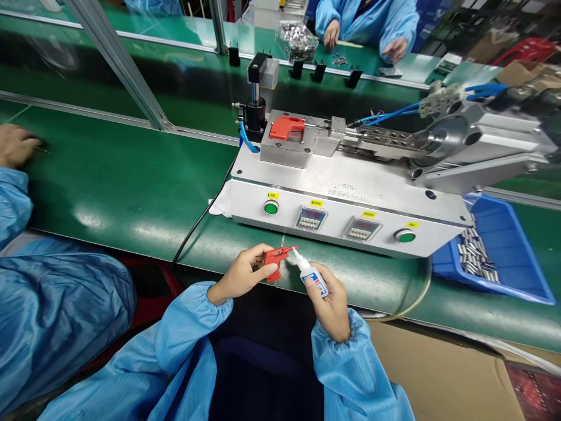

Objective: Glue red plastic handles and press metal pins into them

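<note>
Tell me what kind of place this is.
Probably a factory workshop: there's a machine with green buttons, a blue bin of metal parts, and people in blue sleeves at green benches.

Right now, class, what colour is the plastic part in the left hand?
The plastic part is red; the head view shows it.

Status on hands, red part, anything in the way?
Left hand: holding red part. Right hand: gripping white bottle, nozzle at part's tip, contact unclear. Machine beyond, not between.
</note>
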The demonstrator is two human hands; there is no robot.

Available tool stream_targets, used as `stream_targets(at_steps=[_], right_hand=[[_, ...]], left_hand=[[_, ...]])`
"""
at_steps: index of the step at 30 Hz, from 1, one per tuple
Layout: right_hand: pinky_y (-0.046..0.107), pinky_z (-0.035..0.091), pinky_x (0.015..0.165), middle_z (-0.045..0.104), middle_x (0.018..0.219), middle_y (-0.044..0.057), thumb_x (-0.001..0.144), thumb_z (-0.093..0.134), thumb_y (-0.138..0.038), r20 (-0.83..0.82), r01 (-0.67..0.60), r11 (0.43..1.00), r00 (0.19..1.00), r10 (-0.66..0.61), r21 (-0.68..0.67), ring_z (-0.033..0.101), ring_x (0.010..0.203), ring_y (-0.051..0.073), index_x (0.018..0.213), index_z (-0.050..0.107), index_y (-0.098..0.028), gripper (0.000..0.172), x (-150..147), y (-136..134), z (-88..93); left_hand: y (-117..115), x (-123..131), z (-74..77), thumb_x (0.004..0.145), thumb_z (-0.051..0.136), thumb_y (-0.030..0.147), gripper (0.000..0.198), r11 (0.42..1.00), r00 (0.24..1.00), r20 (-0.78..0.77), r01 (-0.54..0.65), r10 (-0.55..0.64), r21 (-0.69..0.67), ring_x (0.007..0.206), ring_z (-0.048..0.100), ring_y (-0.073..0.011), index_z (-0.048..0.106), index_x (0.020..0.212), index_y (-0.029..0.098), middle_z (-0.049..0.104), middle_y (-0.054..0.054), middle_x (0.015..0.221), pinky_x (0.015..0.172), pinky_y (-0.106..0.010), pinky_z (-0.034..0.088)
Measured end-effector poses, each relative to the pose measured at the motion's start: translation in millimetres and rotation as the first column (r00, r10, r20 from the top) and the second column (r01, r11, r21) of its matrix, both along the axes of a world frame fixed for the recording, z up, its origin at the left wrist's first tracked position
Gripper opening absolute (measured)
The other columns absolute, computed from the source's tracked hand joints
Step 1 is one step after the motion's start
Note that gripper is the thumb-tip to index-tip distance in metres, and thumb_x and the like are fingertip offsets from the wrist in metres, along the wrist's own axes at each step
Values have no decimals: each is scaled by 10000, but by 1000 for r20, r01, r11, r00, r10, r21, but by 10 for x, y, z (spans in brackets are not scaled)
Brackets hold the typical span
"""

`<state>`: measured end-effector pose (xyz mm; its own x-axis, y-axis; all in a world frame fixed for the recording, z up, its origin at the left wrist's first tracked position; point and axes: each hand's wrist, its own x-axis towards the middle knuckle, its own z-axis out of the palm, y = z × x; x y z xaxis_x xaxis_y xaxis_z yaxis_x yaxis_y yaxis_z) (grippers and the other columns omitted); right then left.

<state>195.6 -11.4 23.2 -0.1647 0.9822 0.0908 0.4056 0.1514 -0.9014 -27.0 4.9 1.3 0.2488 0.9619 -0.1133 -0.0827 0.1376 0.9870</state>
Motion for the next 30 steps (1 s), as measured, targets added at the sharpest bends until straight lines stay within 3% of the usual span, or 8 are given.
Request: stream_targets(at_steps=[9,15,18,21,24,26,28,30], right_hand=[[356,576,847,738,1011,67,1005,646,-389,20,173,976,984,-176,130,698,908,236,1167,669,-231,228,234,18,-114],[456,573,1024,732,1172,130,1002,631,-301,207,70,965,970,-125,253,673,1149,292,1254,656,-236,262,464,-83,-172],[478,569,1054,708,1291,143,996,662,-332,252,41,963,961,-110,266,665,1206,300,1413,606,-241,430,669,-160,-16],[439,606,963,743,1170,119,1014,635,-326,256,143,920,935,-247,365,711,1073,277,1279,701,-247,284,1100,-111,312],[391,619,857,767,1032,92,1024,592,-338,356,261,865,831,-427,429,726,933,253,1100,761,-235,212,1719,235,655],[368,601,891,778,1041,96,1013,576,-296,573,348,870,655,-492,349,733,958,250,1082,775,-210,227,2111,598,803],[344,577,938,787,1075,92,994,583,-222,817,490,857,421,-394,161,740,1018,245,1120,777,-208,232,2402,963,854],[344,580,909,790,1013,108,931,684,-179,890,565,822,337,-308,70,749,1021,270,1036,787,-189,148,2568,1247,818]], left_hand=[[-54,-18,-38,902,762,531,405,999,998,-55,-26,25,-26,803,715,-176,726,1052,157,752,-49,897,746,-257,584],[-144,-80,-195,838,807,592,473,996,991,-116,-73,66,-57,858,777,-215,736,1049,175,800,-70,958,793,-276,640],[-157,-110,-271,797,840,613,520,992,989,-123,-93,83,-82,871,788,-219,741,1065,179,809,-78,987,785,-261,649],[-164,-111,-289,779,854,621,541,993,990,-118,-85,74,-87,862,788,-214,745,1076,182,806,-75,979,774,-249,650],[-151,-88,-276,792,845,620,531,993,990,-123,-82,71,-85,841,778,-207,747,1082,187,793,-65,966,760,-252,649],[-137,-69,-270,812,828,619,515,995,989,-128,-77,68,-69,833,768,-205,747,1085,189,785,-66,976,749,-257,646],[-126,-48,-273,819,819,621,511,996,990,-127,-75,69,-45,834,761,-205,748,1083,189,782,-69,982,745,-261,642],[-121,-29,-281,818,816,625,514,996,990,-120,-81,77,-30,832,756,-207,750,1078,186,783,-72,982,739,-265,639]])
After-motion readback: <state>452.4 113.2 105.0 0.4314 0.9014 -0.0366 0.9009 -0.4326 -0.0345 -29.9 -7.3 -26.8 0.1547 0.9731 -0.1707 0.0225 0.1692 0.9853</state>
